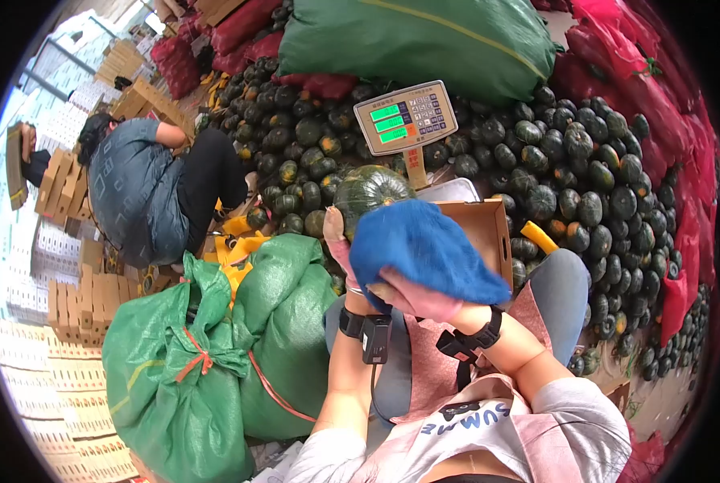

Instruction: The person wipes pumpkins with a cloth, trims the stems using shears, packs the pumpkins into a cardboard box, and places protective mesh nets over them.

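Note:
A dark green pumpkin [370, 187] is held up in front of me, its lower part hidden by a blue cloth [424, 245]. Along the pumpkin's left side my left hand [339, 241], in a pinkish glove, grips it with the fingers pointing up. My right hand [418, 298], gloved the same way, is closed on the cloth, which drapes over and beyond the fingers. Just behind stands a weighing scale display [406, 117] with green lit screens. An open cardboard box [497, 233] sits to the right, partly covered by the cloth.
Heaps of small pumpkins [589, 209] spread behind and to the right. Tied green sacks [175, 378] stand close on my left. A co-worker [146, 185] crouches further left near stacked cartons [90, 302]. A large green sack [416, 40] lies at the back.

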A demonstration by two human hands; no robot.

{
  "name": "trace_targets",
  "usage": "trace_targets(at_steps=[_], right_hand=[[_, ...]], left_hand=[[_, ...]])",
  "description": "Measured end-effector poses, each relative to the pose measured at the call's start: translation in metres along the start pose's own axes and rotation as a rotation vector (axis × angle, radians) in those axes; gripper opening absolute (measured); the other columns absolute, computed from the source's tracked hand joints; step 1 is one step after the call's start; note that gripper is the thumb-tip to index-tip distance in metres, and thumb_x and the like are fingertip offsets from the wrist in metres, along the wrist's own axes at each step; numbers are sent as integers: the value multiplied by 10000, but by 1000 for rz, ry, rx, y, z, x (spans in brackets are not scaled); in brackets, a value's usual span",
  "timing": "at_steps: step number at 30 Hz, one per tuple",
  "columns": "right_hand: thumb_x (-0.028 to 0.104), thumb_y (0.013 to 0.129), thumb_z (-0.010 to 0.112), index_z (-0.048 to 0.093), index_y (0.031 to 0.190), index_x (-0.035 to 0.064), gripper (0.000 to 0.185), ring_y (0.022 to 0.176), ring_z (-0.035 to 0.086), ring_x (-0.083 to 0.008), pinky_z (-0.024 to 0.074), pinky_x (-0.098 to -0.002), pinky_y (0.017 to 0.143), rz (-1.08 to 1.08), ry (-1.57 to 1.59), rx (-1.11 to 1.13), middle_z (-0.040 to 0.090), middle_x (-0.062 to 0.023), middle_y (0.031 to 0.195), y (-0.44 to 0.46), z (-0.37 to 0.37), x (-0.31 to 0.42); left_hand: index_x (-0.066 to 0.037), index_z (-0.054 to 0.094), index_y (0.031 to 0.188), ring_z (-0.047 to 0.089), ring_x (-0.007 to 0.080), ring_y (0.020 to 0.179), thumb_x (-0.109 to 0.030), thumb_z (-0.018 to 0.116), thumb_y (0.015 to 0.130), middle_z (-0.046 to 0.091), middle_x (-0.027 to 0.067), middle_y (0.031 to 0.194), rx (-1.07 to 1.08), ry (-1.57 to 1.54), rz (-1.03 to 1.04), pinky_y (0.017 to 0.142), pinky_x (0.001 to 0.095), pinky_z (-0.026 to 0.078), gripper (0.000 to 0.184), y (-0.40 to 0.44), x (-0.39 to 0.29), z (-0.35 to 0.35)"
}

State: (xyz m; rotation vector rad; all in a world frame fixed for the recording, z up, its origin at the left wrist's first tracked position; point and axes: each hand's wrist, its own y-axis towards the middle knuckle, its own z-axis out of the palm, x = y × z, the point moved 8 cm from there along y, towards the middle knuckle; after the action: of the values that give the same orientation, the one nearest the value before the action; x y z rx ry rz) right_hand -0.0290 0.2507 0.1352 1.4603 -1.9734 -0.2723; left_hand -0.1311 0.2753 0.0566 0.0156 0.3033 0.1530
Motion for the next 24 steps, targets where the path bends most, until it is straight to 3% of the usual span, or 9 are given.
trace_targets(at_steps=[4, 7, 8, 11, 14, 17, 20, 23, 24], right_hand=[[253, 831, 554, 516, 1005, 14, 298, 913, 514, -378, 421, -431, 807, 252, 588, -450, 530, -168, 973, 47, -38, -52], [148, 824, 521, 488, 914, 0, 176, 842, 539, -344, 437, -408, 704, -170, 286, -386, 504, -175, 869, 58, -55, -50], [124, 804, 547, 500, 951, -4, 200, 869, 553, -331, 445, -391, 732, 265, 501, -20, 522, -185, 900, 59, -26, -78], [157, 832, 542, 492, 1177, -20, 391, 1144, 469, -443, 397, -420, 959, 29, 363, -590, 488, -266, 1218, 6, -35, -40], [177, 828, 540, 461, 1248, -49, 483, 1284, 287, -497, 194, -507, 1100, 79, 392, -197, 372, -281, 1352, -21, -2, -16], [215, 810, 570, 419, 1254, -87, 558, 1259, 281, -524, 186, -554, 1084, -17, 146, -201, 371, -309, 1312, -11, 4, -3], [278, 792, 593, 411, 1238, -112, 619, 1236, 270, -533, 174, -554, 1067, 89, 367, -408, 343, -339, 1300, 19, -20, -24], [245, 777, 591, 459, 1182, -72, 530, 1139, 456, -403, 361, -417, 981, 538, 822, -267, 495, -255, 1170, 46, -21, -66], [215, 777, 582, 470, 1165, -64, 491, 1084, 493, -381, 398, -385, 930, 231, 665, -216, 521, -237, 1128, 61, -34, -69]], left_hand=[[-30, 330, 1344, 451, 233, 1195, -419, 674, 757, 438, 127, 1307, 21, 529, 453, 1035, 373, 359, 784, -1, -5, 41], [-21, 316, 1355, 455, 234, 1198, -374, 693, 727, 432, 127, 1313, 171, 622, 431, 1043, 361, 348, 814, -4, 4, 62], [-3, 336, 1347, 465, 266, 1194, -298, 597, 800, 442, 140, 1329, 284, 548, 460, 1023, 398, 377, 674, -4, 5, 66], [3, 356, 1333, 512, 239, 1116, -322, 534, 838, 498, 137, 1239, 42, 589, 570, 984, 358, 396, 618, -1, -7, 52], [0, 368, 1326, 534, 227, 1080, -329, 477, 876, 525, 138, 1198, -173, 586, 576, 964, 345, 409, 568, -1, -27, 33], [-23, 360, 1336, 524, 228, 1097, -339, 535, 842, 516, 138, 1212, -189, 671, 543, 970, 350, 407, 612, -4, -30, 39], [-35, 326, 1354, 517, 235, 1106, -357, 615, 776, 506, 136, 1224, -98, 620, 477, 989, 359, 397, 722, 0, -23, 48], [-23, 311, 1355, 511, 247, 1117, -354, 710, 686, 505, 134, 1212, 22, 469, 494, 1010, 367, 392, 846, 0, -11, 52], [-15, 316, 1349, 516, 250, 1114, -340, 726, 666, 507, 135, 1206, 62, 487, 462, 1001, 368, 403, 861, -1, -7, 57]])
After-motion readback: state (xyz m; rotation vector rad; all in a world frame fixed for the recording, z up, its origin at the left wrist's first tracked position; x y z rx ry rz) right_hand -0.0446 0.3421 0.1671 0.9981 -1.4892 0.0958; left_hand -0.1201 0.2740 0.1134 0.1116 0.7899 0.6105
